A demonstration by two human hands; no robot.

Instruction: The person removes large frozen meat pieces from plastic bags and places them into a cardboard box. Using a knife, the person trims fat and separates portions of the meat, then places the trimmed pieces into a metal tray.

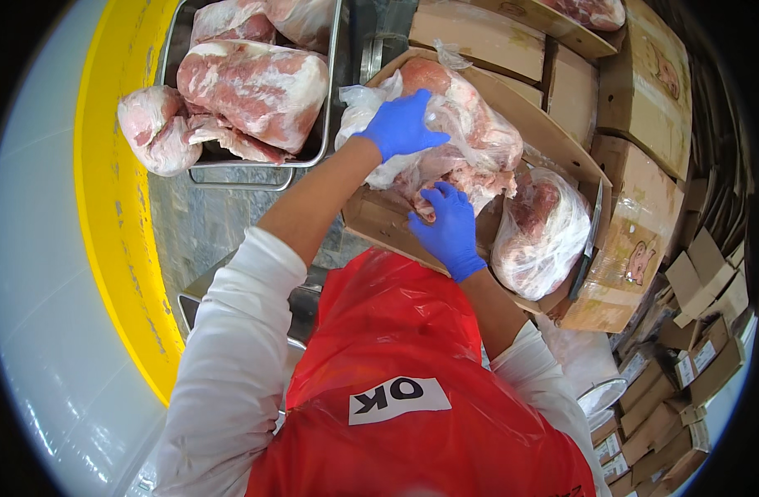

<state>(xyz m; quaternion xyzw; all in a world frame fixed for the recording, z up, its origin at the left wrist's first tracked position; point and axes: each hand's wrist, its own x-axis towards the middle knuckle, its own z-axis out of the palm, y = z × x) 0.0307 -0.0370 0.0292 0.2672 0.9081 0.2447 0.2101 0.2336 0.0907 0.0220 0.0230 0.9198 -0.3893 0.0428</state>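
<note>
Both my hands, in blue gloves, are on a large piece of raw meat (487,128) in an open cardboard box (371,215), with loose clear plastic around it. My left hand (400,124) grips its upper left side through the plastic, thumb out to the right. My right hand (447,228) has its fingers curled onto the lower, ragged end of the meat. A second, plastic-wrapped piece (538,240) lies in the right part of the same box, beside my right wrist.
A steel tub (334,79) at upper left holds several pieces of meat (247,91). Stacked closed boxes (636,215) border the right and back; flattened cardboard (698,277) piles at far right. A yellow band (106,248) runs down the left beside a white surface.
</note>
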